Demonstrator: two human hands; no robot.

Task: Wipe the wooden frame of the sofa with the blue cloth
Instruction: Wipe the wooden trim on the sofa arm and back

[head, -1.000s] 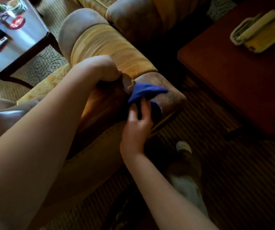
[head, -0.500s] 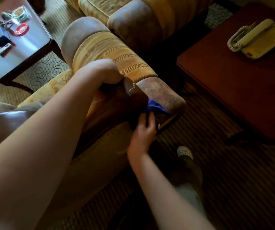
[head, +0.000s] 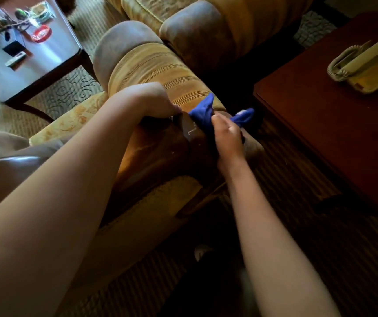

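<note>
- Right hand (head: 228,136) at frame centre, fingers curled round the blue cloth (head: 202,115), gripping it bunched.
- Cloth sat on the end of the sofa armrest (head: 151,67), against the top of the wooden frame (head: 158,152). One flap stuck up left of the hand, another (head: 244,116) poked out to the right past the knuckles.
- Left hand (head: 153,99) just left of the cloth, resting on the armrest end where fabric meets wood. Fingers bent down over the edge of the frame; fingertips hidden, so can't tell how firmly they held.
- Hands close but apart, cloth between them.
- Wooden frame dark brown, glossy, with a pale scuff mark (head: 191,131) just below the cloth.
- Armrest striped yellow-orange fabric with a worn brown patch at its far end. A second upholstered seat (head: 206,30) sat behind it, top centre.
- Upper left: a grey-topped table (head: 53,56) with clutter, including a red dish (head: 40,34) and a small dark item; details too blurred.
- Right side: a reddish wooden table (head: 320,124) carrying a beige corded phone (head: 366,62) near the upper right corner.
- Striped carpet (head: 320,259) in the lower right, mostly in shadow. A pale shoe tip (head: 200,251) showed at bottom centre.
</note>
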